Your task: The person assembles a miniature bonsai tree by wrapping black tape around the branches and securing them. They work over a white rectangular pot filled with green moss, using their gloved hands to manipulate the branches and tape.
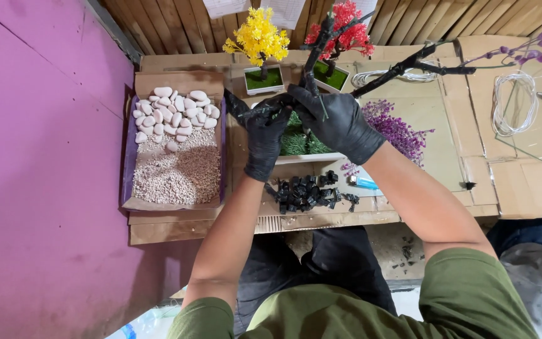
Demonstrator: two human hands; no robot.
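Note:
Both hands wear black gloves. My left hand (263, 135) and my right hand (335, 119) meet over a white tray of green fake grass (296, 144). Together they grip a dark, black-wrapped branch (403, 66) that forks up past the potted trees and out to the right, ending in a thin twig with purple beads (534, 50). The left hand pinches the branch's lower end; the right hand closes around it just above.
A cardboard box (177, 207) at left holds white pebbles and gravel. A yellow miniature tree (257, 39) and a red one (346, 31) stand in white pots behind. Black pieces (302, 191), a blue lighter (365, 182), purple sprigs (396, 129) and white wire coils (512, 103) lie on cardboard.

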